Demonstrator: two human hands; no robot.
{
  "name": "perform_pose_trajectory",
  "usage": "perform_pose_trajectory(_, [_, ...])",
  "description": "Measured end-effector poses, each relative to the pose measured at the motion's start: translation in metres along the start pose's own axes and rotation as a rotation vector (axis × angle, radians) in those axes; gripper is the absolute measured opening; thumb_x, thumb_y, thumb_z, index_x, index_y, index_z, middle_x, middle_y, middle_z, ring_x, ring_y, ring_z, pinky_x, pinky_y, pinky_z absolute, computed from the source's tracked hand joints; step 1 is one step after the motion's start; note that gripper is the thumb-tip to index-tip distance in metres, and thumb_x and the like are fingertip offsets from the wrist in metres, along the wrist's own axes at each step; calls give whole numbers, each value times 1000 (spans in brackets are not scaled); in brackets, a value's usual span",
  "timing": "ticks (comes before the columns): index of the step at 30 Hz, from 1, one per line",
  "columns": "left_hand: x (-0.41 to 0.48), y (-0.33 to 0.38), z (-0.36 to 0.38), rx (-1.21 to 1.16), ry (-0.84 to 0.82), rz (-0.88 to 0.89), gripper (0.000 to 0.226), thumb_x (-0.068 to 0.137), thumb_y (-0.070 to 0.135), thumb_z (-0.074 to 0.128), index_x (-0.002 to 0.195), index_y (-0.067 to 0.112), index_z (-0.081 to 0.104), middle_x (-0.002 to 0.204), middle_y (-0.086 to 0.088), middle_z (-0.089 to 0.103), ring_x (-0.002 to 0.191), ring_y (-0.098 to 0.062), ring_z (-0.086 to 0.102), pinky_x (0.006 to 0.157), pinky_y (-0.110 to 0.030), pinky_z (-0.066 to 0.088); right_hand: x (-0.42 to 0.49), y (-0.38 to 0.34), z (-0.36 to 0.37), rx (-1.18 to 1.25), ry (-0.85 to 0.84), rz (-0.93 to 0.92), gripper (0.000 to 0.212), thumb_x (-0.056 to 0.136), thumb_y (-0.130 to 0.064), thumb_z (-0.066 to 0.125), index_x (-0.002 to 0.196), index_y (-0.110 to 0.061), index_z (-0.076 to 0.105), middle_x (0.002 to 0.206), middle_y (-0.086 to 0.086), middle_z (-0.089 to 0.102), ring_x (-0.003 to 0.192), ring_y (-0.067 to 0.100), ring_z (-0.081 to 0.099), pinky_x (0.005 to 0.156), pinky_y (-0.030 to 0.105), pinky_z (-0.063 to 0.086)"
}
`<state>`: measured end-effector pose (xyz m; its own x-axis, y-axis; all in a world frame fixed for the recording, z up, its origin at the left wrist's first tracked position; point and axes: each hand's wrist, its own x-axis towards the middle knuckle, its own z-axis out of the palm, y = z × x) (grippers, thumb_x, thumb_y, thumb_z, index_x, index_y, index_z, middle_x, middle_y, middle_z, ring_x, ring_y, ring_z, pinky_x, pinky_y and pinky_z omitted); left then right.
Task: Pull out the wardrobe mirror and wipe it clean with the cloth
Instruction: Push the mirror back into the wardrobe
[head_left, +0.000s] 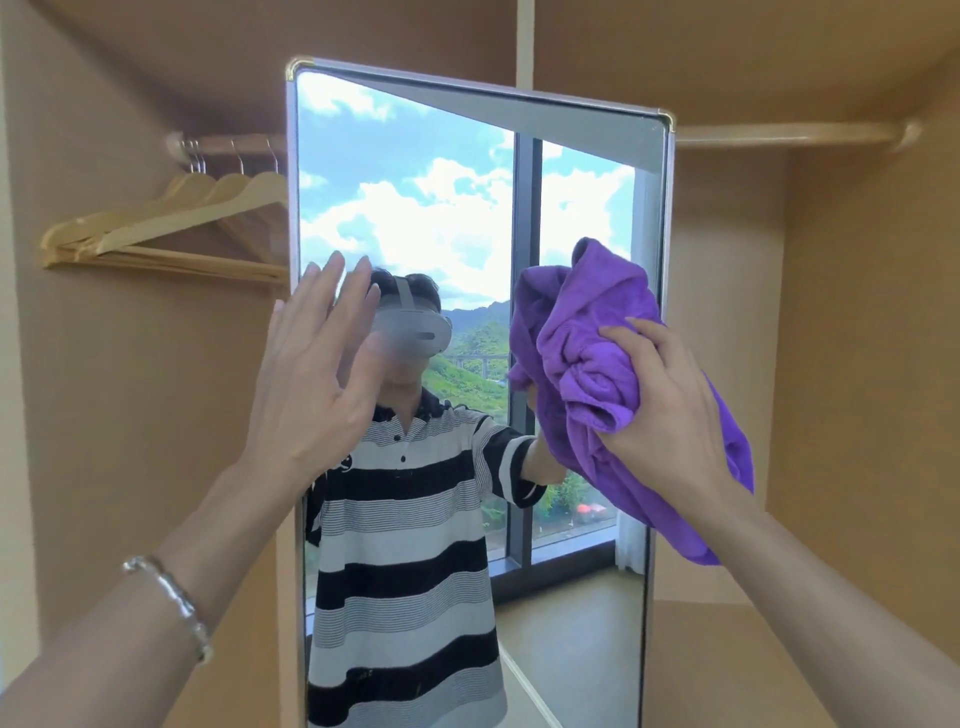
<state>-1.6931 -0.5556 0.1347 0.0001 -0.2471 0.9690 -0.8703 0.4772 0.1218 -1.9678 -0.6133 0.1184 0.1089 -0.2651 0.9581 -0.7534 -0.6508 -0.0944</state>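
The mirror (467, 218) stands upright in the middle of the view, pulled out of a tan wooden wardrobe (857, 312) and turned at a slant, so its top edge runs down from 11 o'clock to 1 o'clock. It is a tall pane in a thin silver frame with small gold caps on its two upper corners. The glass shows a window with blue sky, white clouds and green hills, and a person in a black-and-white striped shirt wearing a grey headset.

At 9 o'clock, left of the mirror, several pale wooden hangers (171, 223) hang from a rail (234, 143) inside the wardrobe.

The left hand (311, 369) is raised at the mirror's left edge, palm toward the glass. Its fingers (324, 283) are straight, spread a little and holding nothing; whether they touch the glass cannot be told. A silver bracelet (171, 603) sits on the left wrist at 8 o'clock.

At 3 o'clock the right hand (665, 395) grips a purple cloth (587, 338), its fingers curled tight into the bunched folds. The cloth is pressed against the right part of the glass, close to the frame's right side, and a loose end hangs down below the wrist.

Right of the mirror another rail (789, 132) crosses the wardrobe at 2 o'clock.
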Motion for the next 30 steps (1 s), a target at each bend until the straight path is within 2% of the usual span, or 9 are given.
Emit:
perform_pose_trajectory(6, [3, 14, 23, -134, -22, 16, 53, 99, 39, 32, 149, 28, 20, 153, 14, 17, 147, -10, 12, 119, -49, 15, -5, 10, -18, -92, -15, 26, 62, 68, -41, 62, 125, -20, 50, 130, 5, 49, 115, 28, 49, 90, 47, 46])
perform_pose_trajectory(8, [2, 21, 37, -189, -44, 11, 53, 98, 40, 32, 148, 30, 17, 153, 14, 16, 146, -7, 11, 119, -50, 13, -8, 15, -26, -123, -17, 47, 62, 68, -44, 58, 124, -20, 51, 129, 5, 50, 114, 27, 49, 89, 43, 45])
perform_pose_trajectory(12, [-3, 46, 75, -221, -125, 80, 55, 95, 43, 28, 147, 30, 14, 153, 9, 20, 147, -17, 16, 116, -56, 18, -17, 30, -45, -168, -15, 96, 62, 66, -40, 64, 124, -19, 53, 130, 5, 50, 115, 27, 48, 90, 39, 44])
perform_pose_trajectory(15, [-6, 80, 98, -240, -154, 88, 56, 94, 44, 27, 148, 28, 21, 156, 2, 26, 147, -20, 19, 120, -44, 9, -26, 50, -63, -185, -12, 103, 63, 66, -46, 59, 123, -19, 54, 128, 5, 51, 114, 26, 49, 90, 37, 43])
perform_pose_trajectory(17, [-9, 106, 111, -240, -177, 94, 55, 94, 45, 26, 147, 32, 18, 157, 0, 27, 147, -20, 18, 119, -43, 9, -34, 68, -78, -177, -4, 121, 61, 66, -42, 60, 122, -19, 54, 128, 5, 50, 113, 27, 49, 89, 36, 42])
perform_pose_trajectory(21, [-13, 151, 144, -235, -183, 73, 58, 94, 47, 26, 149, 28, 20, 157, -1, 28, 147, -19, 18, 117, -52, 17, -57, 118, -112, -159, -4, 150, 59, 67, -34, 64, 123, -19, 54, 129, 7, 49, 115, 29, 49, 91, 39, 43])
perform_pose_trajectory(28, [-44, 250, 224, -259, -244, 44, 59, 94, 42, 29, 149, 20, 27, 155, -5, 32, 146, -20, 21, 117, -54, 16, -90, 214, -172, -131, -85, 193, 59, 69, -46, 56, 122, -20, 54, 128, 5, 50, 117, 25, 48, 92, 42, 44])
perform_pose_trajectory(30, [-54, 264, 244, -248, -257, 40, 58, 94, 41, 30, 148, 20, 30, 154, -6, 33, 145, -18, 22, 116, -53, 19, -101, 237, -177, -130, -129, 208, 57, 70, -43, 61, 123, -21, 54, 128, 4, 50, 117, 24, 48, 91, 42, 44])
